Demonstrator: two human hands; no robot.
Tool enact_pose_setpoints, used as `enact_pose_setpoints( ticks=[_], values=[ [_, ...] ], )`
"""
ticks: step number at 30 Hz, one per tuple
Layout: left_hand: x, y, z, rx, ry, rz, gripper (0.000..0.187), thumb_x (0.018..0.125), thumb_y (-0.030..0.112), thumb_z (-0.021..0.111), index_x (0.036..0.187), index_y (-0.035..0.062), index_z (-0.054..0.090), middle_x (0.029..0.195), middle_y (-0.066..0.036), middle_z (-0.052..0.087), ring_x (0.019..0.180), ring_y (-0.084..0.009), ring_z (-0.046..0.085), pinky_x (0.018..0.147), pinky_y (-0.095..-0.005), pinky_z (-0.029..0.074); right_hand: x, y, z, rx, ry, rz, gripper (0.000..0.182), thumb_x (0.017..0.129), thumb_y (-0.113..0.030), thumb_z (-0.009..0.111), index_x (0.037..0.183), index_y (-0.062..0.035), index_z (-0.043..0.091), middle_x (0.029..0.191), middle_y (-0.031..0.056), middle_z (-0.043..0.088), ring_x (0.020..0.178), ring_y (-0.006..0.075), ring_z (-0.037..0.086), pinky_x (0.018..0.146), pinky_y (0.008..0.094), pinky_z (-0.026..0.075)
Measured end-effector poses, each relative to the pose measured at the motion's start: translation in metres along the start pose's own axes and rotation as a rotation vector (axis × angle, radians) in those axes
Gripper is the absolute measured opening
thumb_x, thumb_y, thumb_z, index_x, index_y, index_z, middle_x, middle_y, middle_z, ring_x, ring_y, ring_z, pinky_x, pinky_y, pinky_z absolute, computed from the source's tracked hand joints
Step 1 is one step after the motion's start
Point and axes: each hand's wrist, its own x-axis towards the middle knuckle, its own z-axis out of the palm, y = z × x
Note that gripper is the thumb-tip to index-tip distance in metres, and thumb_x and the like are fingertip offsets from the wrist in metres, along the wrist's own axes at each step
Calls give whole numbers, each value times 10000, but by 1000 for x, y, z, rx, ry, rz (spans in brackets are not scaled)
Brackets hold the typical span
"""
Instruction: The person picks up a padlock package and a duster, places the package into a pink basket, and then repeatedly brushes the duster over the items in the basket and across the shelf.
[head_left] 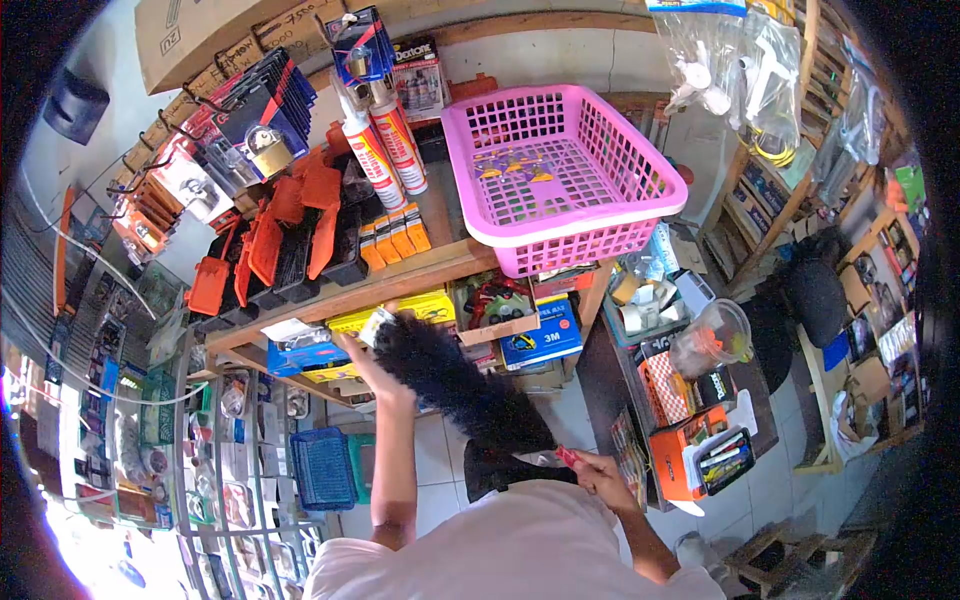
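My right hand (600, 472) grips the red handle of a black feather duster (455, 378). The duster's fluffy head reaches up and left to the shelf just under the wooden counter (440, 262). My left hand (362, 362) is raised at that shelf, fingers on a small white and yellow packet (378, 325) beside yellow boxes (430, 304). A blue packet (305, 355) lies just left of that hand. An empty pink plastic basket (480, 205) stands on the counter above.
Sealant tubes (385, 145), orange and black cases (290, 235) and padlock packs (250, 125) crowd the counter's left. A blue 3M box (545, 335), tape rolls (640, 300), a clear jar (712, 338) and an orange box (690, 450) sit at right. A blue crate (322, 465) stands on the tiled floor.
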Motion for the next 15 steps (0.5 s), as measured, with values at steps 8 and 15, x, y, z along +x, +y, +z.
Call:
enact_pose_setpoints(
  ticks=[8, 15],
  values=[
    [-67, -115, -17, -117, -317, -271, 634, 896, 591, 440, 1290, 100, 513, 1200, -124, 591, 1085, -309, 570, 932, -487, 472, 27, -62, 17, -130, 36, -210, 395, 957, -216, 602, 1293, -10, 574, 1196, 64, 633, 1069, 117, 554, 932, 273, 428],
    [-51, -71, 14, -134, -107, -477, 550, 970, 608, 321, 913, 121, 570, 809, -46, 559, 732, -210, 520, 702, -366, 424, -8, -181, -32, -357, 400, -711, 468, 878, -293, 608, 1232, 12, 606, 1120, 101, 650, 959, 155, 606, 864, 304, 472]
  ],
)
